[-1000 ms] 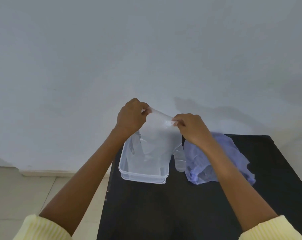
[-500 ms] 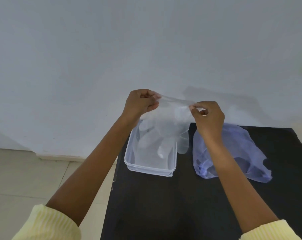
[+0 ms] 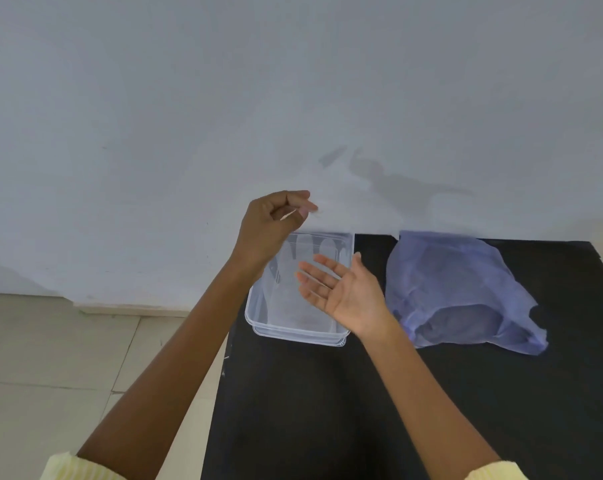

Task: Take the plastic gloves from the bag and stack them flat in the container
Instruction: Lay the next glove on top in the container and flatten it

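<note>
A clear plastic container (image 3: 295,336) stands on the black table (image 3: 327,410) at its far left corner. Transparent plastic gloves (image 3: 314,245) lie inside it, their finger shapes at the far end. My left hand (image 3: 276,220) is raised above the container's far left corner. Its thumb and fingers pinch a thin, barely visible edge of glove film. My right hand (image 3: 341,289) hovers over the container's right side, palm up, fingers spread, holding nothing. The pale purple bag (image 3: 459,289) lies crumpled to the right of the container.
A white wall rises right behind the table's far edge. Beige floor tiles (image 3: 68,358) lie beyond the table's left edge, close to the container. Bare black tabletop stretches in front of the container and the bag.
My right hand has let go of the glove and opened palm up over the container. The glove has dropped from being stretched between both hands. My left hand stays raised, still pinching.
</note>
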